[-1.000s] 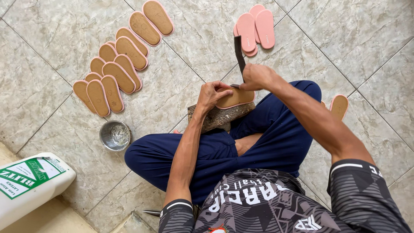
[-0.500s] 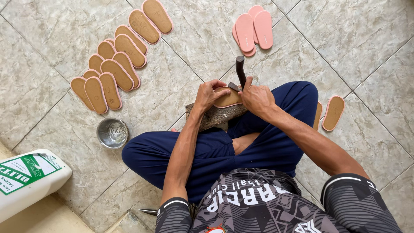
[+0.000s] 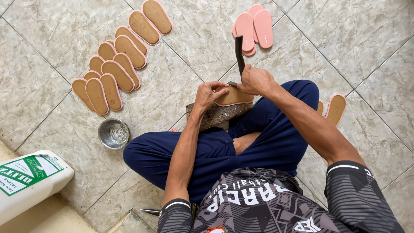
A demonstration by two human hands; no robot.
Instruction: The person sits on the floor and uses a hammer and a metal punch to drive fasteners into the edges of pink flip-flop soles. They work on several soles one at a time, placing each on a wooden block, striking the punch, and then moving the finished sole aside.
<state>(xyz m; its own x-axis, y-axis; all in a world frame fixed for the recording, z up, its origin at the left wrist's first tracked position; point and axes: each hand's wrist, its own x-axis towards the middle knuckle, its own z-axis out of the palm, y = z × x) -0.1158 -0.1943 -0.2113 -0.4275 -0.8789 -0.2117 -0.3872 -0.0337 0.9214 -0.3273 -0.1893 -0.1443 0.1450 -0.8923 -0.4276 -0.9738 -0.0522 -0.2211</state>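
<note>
I sit cross-legged on a tiled floor with a rough wooden block (image 3: 215, 115) resting on my lap. A tan shoe sole with a pink edge (image 3: 236, 96) lies on the block. My left hand (image 3: 208, 94) pinches the sole's near end and holds it down. My right hand (image 3: 257, 80) grips a hammer with a dark handle (image 3: 239, 52); its head rests low on the sole, and the handle points away from me.
Several tan soles (image 3: 113, 71) lie in rows at the upper left, pink soles (image 3: 253, 26) at the top, and two more soles (image 3: 334, 108) by my right knee. A small metal bowl (image 3: 113, 133) and a white jug (image 3: 26, 181) stand at my left.
My right hand has swung the hammer, its head dipping onto the sole, while my left hand kept hold of the sole. The view has shifted slightly.
</note>
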